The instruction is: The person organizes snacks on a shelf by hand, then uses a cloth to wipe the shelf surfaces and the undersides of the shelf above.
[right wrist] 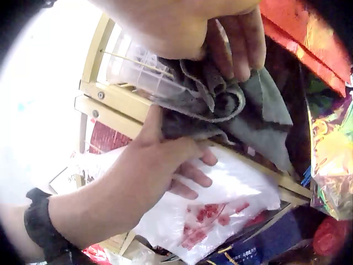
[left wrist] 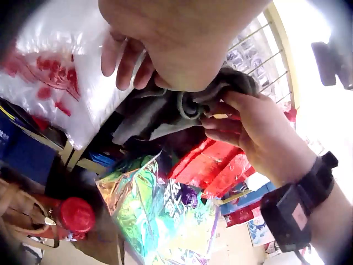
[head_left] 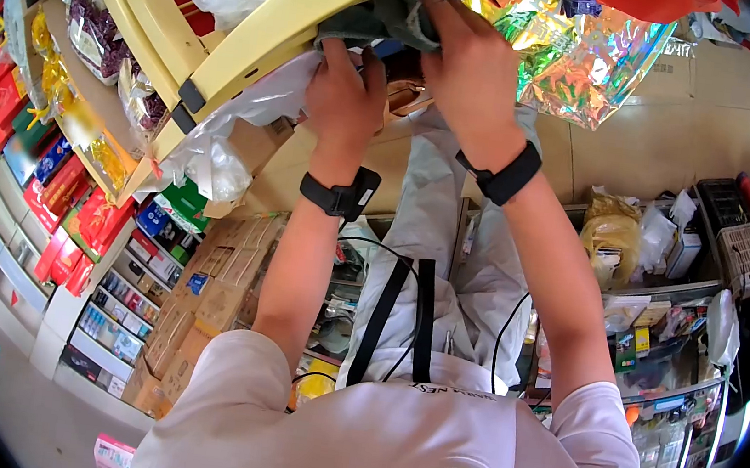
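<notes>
A crumpled dark grey cloth (head_left: 376,20) hangs at the yellow frame's edge, and both hands are on it. My left hand (head_left: 344,101) pinches its lower edge between thumb and forefinger; in the right wrist view the other fingers of this left hand (right wrist: 157,165) are loosely bent below the cloth (right wrist: 220,105). Higher on the cloth, my right hand (head_left: 476,75) grips a fold; the left wrist view shows the right hand (left wrist: 265,132) with its thumb on the bunched cloth (left wrist: 165,110). Part of the fingertips is hidden in the folds.
The yellow frame (head_left: 279,24) arches above the hands. Beside the cloth are a shiny iridescent bag (head_left: 589,64), red packaging (left wrist: 215,165) and a white plastic bag with red print (right wrist: 220,193). A red-capped container (left wrist: 77,214) stands lower down. Glass cases (head_left: 670,406) and cardboard boxes (head_left: 201,297) are around.
</notes>
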Available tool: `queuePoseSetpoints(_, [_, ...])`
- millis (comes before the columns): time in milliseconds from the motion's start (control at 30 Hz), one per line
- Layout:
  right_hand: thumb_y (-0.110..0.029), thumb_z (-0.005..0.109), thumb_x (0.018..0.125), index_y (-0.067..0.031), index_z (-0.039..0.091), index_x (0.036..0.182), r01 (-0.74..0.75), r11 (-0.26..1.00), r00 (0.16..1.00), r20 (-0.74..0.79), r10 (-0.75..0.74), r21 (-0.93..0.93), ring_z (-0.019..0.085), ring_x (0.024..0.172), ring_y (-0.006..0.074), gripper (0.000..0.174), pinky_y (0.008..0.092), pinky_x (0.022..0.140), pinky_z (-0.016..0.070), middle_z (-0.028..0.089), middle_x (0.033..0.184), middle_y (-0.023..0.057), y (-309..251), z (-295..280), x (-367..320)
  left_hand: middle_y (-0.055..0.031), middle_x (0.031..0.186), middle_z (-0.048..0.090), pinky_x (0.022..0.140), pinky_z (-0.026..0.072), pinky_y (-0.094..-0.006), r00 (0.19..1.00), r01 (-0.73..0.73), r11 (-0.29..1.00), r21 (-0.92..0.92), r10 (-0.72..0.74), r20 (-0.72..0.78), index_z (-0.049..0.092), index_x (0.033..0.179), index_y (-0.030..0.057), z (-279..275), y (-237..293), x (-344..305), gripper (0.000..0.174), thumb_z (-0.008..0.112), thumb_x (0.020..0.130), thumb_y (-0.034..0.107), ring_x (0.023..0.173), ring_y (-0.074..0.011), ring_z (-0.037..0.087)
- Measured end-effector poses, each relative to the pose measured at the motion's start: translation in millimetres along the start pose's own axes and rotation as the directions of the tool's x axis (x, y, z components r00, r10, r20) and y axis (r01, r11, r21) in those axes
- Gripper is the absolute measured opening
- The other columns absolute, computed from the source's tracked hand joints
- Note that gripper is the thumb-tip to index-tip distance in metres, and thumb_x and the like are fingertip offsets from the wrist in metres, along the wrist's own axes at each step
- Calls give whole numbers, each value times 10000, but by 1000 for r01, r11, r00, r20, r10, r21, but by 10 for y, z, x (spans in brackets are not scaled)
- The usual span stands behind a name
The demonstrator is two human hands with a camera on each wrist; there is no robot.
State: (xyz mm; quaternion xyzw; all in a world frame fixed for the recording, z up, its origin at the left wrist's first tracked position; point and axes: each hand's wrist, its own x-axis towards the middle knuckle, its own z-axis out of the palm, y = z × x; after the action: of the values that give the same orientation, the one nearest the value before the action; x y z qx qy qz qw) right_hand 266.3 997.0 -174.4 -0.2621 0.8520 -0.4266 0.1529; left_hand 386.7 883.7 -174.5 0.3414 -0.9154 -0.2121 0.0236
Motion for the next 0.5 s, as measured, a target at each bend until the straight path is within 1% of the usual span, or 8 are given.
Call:
queuePoseSetpoints(67, [-12,682,729,-154,668,1330,59,994,998,-7,-59,89,695,840,337,618,433,683,581,699,1003,98,-10,160,-68,-182,865,726,637,547,-495,1000,18,1000,-16,-18,13,502,1306,35,57,19,-29,430,657,907,73,740,-427,694])
queuePoseSetpoints(133, [-36,707,724,-159,678,1306,125,979,992,-22,-123,163,701,838,306,596,417,645,575,688,949,65,67,179,-49,-188,918,730,672,545,-502,998,42,924,-379,-25,50,526,1304,50,149,6,-37,441,690,898,102,779,-427,690])
queuePoseSetpoints(267, [-43,678,745,-128,656,1294,127,967,987,73,-146,222,675,901,361,556,429,702,575,663,1040,106,210,56,-112,-193,1082,727,778,551,-493,994,-66,975,-213,84,73,599,1240,55,-57,-132,-25,401,731,870,135,946,-415,695])
queuePoseSetpoints(333, [-75,673,782,-98,649,1291,141,952,984,65,-164,272,665,1010,336,510,388,788,577,641,1126,126,370,132,-287,-189,1262,679,905,542,-484,903,-430,898,-97,427,-47,668,1125,63,-66,-153,-103,314,758,836,147,1115,-411,661])
queuePoseSetpoints(367, [-75,673,782,-98,649,1291,149,952,983,67,-173,269,665,1010,336,510,388,788,577,641,1126,126,441,165,-419,-189,1262,679,905,542,-484,904,-427,899,-98,424,-56,668,1125,63,-63,-162,-181,314,758,836,147,1115,-411,661])
queuePoseSetpoints(433, [-148,650,918,-81,625,1321,-320,634,941,316,123,704,648,1124,262,409,342,900,554,638,1230,93,499,148,-710,-190,1379,613,1081,449,-507,859,-488,836,-250,511,34,635,1213,51,-89,-161,-385,447,798,817,180,1290,-410,574])
queuePoseSetpoints(467, [-148,650,918,-81,625,1321,-320,638,939,325,114,701,648,1124,262,409,342,900,554,638,1230,93,448,52,-776,-190,1379,613,1081,449,-507,864,-481,841,-247,502,26,635,1213,51,-166,-22,-408,447,798,817,180,1290,-410,574])
queuePoseSetpoints(500, [-202,614,978,-80,609,1341,-631,255,775,587,233,732,640,1135,223,383,330,938,532,629,1271,72,385,-60,-859,-171,1375,618,1035,489,-500,847,-510,840,-186,528,60,674,1178,94,-228,139,-431,432,807,776,182,1249,-398,601])
